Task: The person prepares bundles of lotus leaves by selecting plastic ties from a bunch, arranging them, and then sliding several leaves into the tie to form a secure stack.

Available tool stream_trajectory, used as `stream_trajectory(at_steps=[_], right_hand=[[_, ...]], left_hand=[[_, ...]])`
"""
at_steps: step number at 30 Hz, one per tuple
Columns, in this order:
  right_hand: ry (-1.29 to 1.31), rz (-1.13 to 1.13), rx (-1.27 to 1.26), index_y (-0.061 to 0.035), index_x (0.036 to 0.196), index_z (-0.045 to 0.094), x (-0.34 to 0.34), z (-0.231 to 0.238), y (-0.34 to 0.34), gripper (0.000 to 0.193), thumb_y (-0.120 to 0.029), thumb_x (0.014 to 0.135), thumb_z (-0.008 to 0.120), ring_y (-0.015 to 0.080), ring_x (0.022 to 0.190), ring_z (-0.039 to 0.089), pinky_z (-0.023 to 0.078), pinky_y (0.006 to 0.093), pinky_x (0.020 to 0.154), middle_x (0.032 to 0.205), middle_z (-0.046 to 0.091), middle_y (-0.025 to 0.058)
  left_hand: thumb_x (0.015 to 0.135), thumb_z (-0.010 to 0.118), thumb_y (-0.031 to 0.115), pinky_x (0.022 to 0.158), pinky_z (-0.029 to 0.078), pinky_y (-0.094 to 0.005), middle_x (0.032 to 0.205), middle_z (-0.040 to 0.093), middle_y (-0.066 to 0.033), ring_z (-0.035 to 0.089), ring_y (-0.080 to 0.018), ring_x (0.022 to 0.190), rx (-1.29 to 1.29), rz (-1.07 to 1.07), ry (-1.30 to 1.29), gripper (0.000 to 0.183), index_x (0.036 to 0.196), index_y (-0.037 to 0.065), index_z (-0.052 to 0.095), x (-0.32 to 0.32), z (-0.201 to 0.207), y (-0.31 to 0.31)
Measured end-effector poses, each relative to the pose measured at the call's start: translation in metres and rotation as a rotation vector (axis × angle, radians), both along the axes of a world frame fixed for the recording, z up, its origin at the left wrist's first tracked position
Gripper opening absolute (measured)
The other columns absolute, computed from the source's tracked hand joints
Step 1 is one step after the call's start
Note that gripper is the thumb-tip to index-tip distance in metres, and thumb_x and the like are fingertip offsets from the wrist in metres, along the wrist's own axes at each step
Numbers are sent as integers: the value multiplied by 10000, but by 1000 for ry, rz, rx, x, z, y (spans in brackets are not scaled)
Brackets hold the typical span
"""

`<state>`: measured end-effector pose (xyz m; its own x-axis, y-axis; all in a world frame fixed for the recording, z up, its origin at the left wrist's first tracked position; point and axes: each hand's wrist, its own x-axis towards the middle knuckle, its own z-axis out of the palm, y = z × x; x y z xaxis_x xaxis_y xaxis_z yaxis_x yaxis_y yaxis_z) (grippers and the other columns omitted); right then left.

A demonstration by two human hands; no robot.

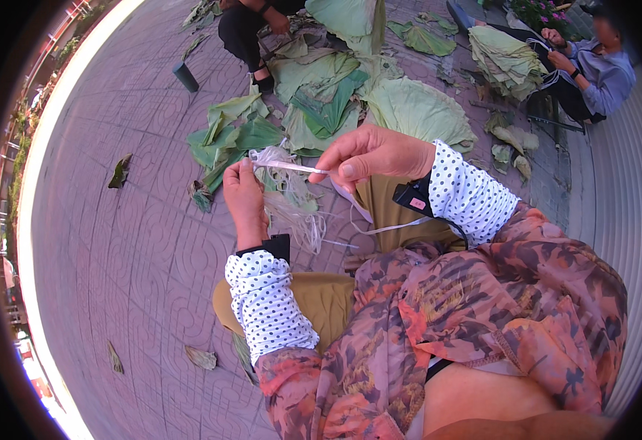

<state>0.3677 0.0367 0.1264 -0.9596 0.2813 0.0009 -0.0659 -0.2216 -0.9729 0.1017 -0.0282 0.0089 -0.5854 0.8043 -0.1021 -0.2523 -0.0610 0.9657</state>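
Note:
Between my two hands a white plastic strip point(290, 166) is stretched taut, roughly level. My left hand point(245, 202) pinches one end between thumb and fingers. The other end is gripped by the fingertips of my right hand point(379, 155). From the right hand the strip trails down in a loose loop across my right knee. Below and between my hands hangs a tangled bunch of clear and white plastic strips point(296, 209). Large green leaves point(225, 143), some folded and wilted, lie on the paving just past my left hand.
Broad pale leaves point(420, 114) are heaped ahead. A person in dark trousers point(241, 33) sits beyond them. At the far right another seated person point(603, 81) handles white strips beside a leaf stack point(505, 64). A dark green cylinder point(185, 76) stands at the left.

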Motion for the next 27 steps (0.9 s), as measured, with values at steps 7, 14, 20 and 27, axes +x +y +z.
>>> stream_trajectory(at_steps=[7,14,20,27], right_hand=[[752,-97,-172,-16,1173,652,40,14,10,295,-240,981,646,92,697,479,410,277,679,942,628,44],[-28,-657,56,-64,1197,664,134,-1,46,243,-186,995,607,91,762,523,451,290,755,896,612,10],[-427,-827,726,-41,1303,618,107,-29,42,334,-156,992,580,72,1020,552,440,267,941,1201,637,13],[-158,-489,952,-48,1334,580,-19,-22,12,387,-181,972,612,188,1138,611,455,315,999,1251,648,67]], left_hand=[[1014,596,217,456,343,-241,675,498,2,415,-67,514,-4,128,-89,188,950,46,548,-19,-12,-6],[1030,568,223,503,411,-275,757,560,-37,459,-97,546,123,81,-302,183,1016,44,531,-19,-3,-20],[1026,572,215,525,445,-279,899,668,-99,507,-113,579,139,60,-368,183,1053,39,527,-12,15,-23],[1007,603,184,547,465,-252,896,674,-91,538,-115,603,112,26,-304,165,1055,32,562,6,23,-18]])
